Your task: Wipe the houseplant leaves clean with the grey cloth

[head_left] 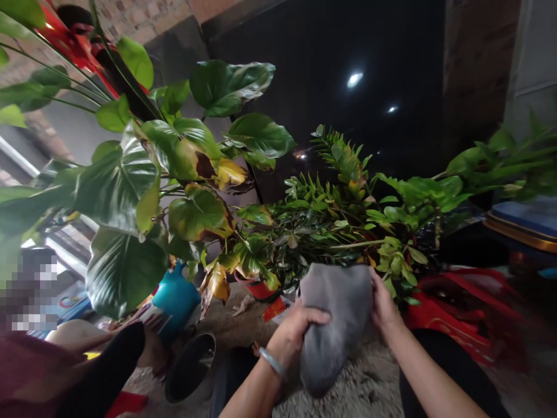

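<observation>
A grey cloth hangs between my two hands in front of the potted plants. My left hand grips its left side, with the thumb lying over the front and a pale bangle on the wrist. At the cloth's upper right edge, my right hand holds on with its fingers mostly hidden behind the fabric. Just beyond the cloth rise several green plants, some of their leaves yellowed. A red pot stands to the left of the cloth, partly covered by leaves.
Large broad leaves fill the left side. A teal vase and a dark bucket stand below them. Another person's dark sleeve reaches in at lower left. A red bag lies at right, below a blue case.
</observation>
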### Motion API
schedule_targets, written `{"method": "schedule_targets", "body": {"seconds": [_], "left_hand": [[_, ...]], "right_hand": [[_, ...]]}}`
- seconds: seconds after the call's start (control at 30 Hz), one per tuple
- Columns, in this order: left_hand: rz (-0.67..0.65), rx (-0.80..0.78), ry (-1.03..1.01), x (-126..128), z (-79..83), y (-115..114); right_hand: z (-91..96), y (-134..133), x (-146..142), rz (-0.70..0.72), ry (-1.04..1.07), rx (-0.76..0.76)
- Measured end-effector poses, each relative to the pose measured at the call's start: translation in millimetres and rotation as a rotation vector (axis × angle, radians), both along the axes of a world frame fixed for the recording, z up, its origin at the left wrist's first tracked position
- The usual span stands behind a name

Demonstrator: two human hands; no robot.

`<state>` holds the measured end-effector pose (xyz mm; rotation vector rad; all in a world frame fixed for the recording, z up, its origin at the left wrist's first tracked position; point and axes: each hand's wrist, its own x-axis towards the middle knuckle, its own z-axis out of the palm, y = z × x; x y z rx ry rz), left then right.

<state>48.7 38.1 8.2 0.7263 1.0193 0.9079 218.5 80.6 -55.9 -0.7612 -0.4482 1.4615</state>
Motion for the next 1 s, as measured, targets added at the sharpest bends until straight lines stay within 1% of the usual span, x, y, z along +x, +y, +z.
{"method": "schedule_targets", "body": {"seconds": [0.03, 0.07, 0.1, 0.13, 0.17, 0.23, 0.27, 0.3, 0.33, 0.37, 0.4, 0.47, 0.53, 0.57, 0.6, 0.63, 0.67, 0.7, 0.8, 0.83, 0.87, 0.9, 0.93, 0.97, 1.0], "left_hand": [[-0.052, -0.01, 0.002, -4.7, -2.2, -8.5], [-0.068, 0.0, -0.002, -9.0, 0.6, -12.7], [-0.057, 0.023, -0.012, -12.5, 7.7, -11.9], [-0.022, 0.049, -0.028, -14.6, 18.2, -6.3], [0.035, 0.079, -0.052, -15.3, 30.7, 3.4], [0.197, 0.145, -0.117, -12.3, 54.6, 29.4], [0.297, 0.185, -0.151, -9.1, 63.0, 42.1], [0.386, 0.216, -0.171, -5.2, 67.5, 52.3], [0.452, 0.236, -0.178, -1.4, 67.4, 58.7], [0.475, 0.237, -0.168, 2.0, 62.8, 60.4], [0.449, 0.216, -0.143, 4.2, 54.3, 57.2], [0.299, 0.133, -0.072, 4.1, 30.4, 38.7], [0.119, 0.038, -0.003, -2.0, 8.7, 12.9], [0.043, 0.007, 0.023, -6.3, 2.5, 1.4], [-0.009, -0.006, 0.042, -10.7, 0.6, -7.4], [-0.029, 0.001, 0.048, -14.5, 3.1, -12.6], [-0.016, 0.03, 0.038, -17.5, 9.8, -13.7], [0.025, 0.075, 0.014, -19.4, 19.5, -10.9], [0.233, 0.235, -0.101, -18.5, 53.5, 13.4], [0.291, 0.281, -0.134, -16.4, 61.5, 22.8], [0.338, 0.319, -0.154, -13.8, 65.6, 30.7], [0.373, 0.343, -0.159, -11.0, 65.2, 36.0], [0.384, 0.345, -0.149, -8.3, 60.2, 37.8], [0.366, 0.323, -0.125, -6.1, 50.9, 35.6], [0.32, 0.28, -0.093, -4.7, 38.4, 29.6]], "right_hand": [[1.7, -1.0, 0.6, 0.014, 0.016, -0.034], [3.3, -1.7, 0.8, 0.028, 0.031, -0.076], [4.4, -2.1, 0.8, 0.037, 0.038, -0.112], [4.9, -2.2, 0.4, 0.04, 0.03, -0.12], [4.6, -1.9, -0.2, 0.041, 0.015, -0.115], [2.2, -0.7, -1.9, 0.045, -0.026, -0.087], [0.3, 0.0, -2.8, 0.051, -0.043, -0.069], [-1.8, 0.8, -3.6, 0.061, -0.05, -0.055], [-3.9, 1.5, -4.3, 0.07, -0.045, -0.044], [-5.8, 2.1, -4.8, 0.074, -0.032, -0.039], [-7.2, 2.6, -5.1, 0.073, -0.018, -0.038], [-8.4, 2.9, -5.1, 0.054, 0.019, -0.045], [-7.4, 2.5, -4.5, 0.026, 0.054, -0.068], [-6.4, 2.2, -4.1, 0.019, 0.066, -0.082], [-5.4, 1.8, -3.6, 0.022, 0.072, -0.094], [-4.4, 1.5, -3.2, 0.03, 0.072, -0.101], [-3.9, 1.4, -3.0, 0.035, 0.064, -0.105], [-3.7, 1.4, -3.0, 0.039, 0.049, -0.103], [-4.7, 1.5, -4.7, 0.045, -0.017, -0.069], [-5.3, 1.5, -5.7, 0.052, -0.034, -0.06], [-5.7, 1.3, -6.7, 0.063, -0.043, -0.052], [-6.0, 1.1, -7.5, 0.071, -0.044, -0.049], [-6.2, 1.0, -7.9, 0.07, -0.038, -0.051], [-6.4, 0.9, -7.7, 0.064, -0.03, -0.059], [-6.7, 0.9, -6.9, 0.055, -0.017, -0.069]]}}
